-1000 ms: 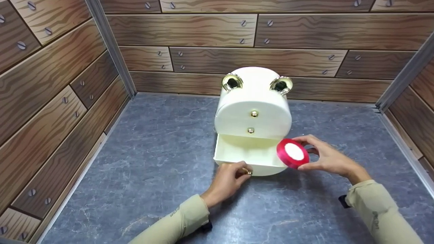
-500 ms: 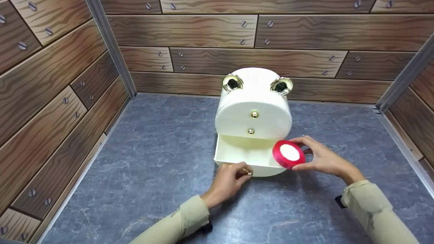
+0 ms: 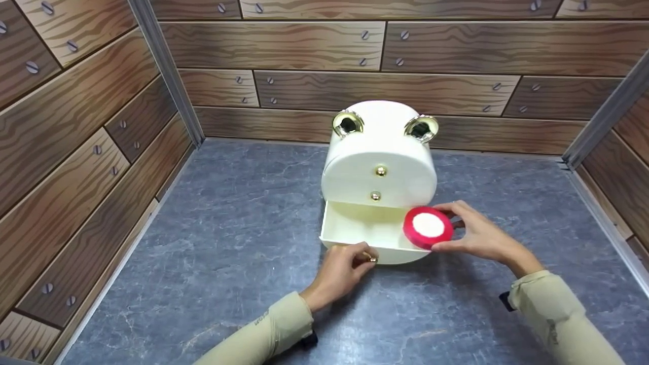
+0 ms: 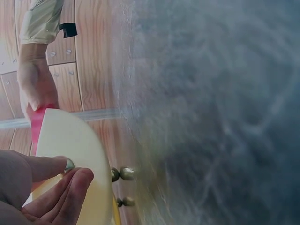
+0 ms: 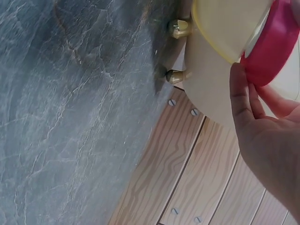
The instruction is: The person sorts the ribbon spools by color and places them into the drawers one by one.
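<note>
A cream rounded box (image 3: 377, 132) stands on the table with its lowest drawer (image 3: 362, 223) pulled out; the part of the drawer's inside that shows is bare. My left hand (image 3: 339, 271) pinches the small gold knob (image 4: 69, 165) on the drawer's front between thumb and fingers. In my right hand (image 3: 481, 238), a spool of red ribbon (image 3: 416, 238) with a white centre is gripped at its rim. The spool overlaps the drawer's right end in the head view, tilted. The right wrist view shows the red ribbon (image 5: 274, 51) beside the drawer's edge, fingers round its side.
Two gold rings (image 3: 348, 123) with dark centres sit on top of the box. Two more gold knobs (image 3: 381, 171) are on its front. Small gold feet (image 5: 176, 76) lift the box off the grey marbled table (image 3: 228, 243). Wood-patterned walls (image 3: 304, 45) enclose the back and sides.
My right hand has moved a little to the left with the ribbon spool, bringing it over the drawer's right end, its white face turned further up. My left hand stays on the knob.
</note>
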A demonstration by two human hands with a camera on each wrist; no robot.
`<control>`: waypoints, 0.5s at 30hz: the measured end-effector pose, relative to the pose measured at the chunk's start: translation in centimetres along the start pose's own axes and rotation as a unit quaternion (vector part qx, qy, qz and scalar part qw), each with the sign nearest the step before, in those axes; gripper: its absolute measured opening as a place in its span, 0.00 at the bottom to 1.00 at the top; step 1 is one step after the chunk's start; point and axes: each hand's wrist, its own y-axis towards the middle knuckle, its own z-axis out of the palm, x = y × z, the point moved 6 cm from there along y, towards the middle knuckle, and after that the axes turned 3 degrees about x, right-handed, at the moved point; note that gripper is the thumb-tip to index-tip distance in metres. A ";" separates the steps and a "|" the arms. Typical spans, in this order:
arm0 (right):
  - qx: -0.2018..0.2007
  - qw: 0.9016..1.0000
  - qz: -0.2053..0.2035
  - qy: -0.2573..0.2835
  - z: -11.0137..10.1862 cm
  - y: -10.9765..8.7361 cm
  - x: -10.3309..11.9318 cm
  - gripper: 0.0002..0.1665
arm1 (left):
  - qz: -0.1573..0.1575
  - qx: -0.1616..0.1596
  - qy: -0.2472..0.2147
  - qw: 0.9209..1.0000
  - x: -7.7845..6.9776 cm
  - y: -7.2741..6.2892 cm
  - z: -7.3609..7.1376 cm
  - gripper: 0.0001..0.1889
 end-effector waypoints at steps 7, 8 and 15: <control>-0.008 1.000 -0.006 0.002 0.0 0.1 0.0 0.52 | 0.001 -0.002 0.004 1.000 0.0 0.0 0.0 0.06; -0.009 1.000 -0.008 0.005 0.0 0.1 0.1 0.52 | 0.001 -0.002 0.004 1.000 0.0 0.0 0.0 0.06; -0.019 0.999 -0.027 0.004 0.0 0.2 0.0 0.48 | 0.006 -0.001 0.000 1.000 -0.1 0.0 0.0 0.06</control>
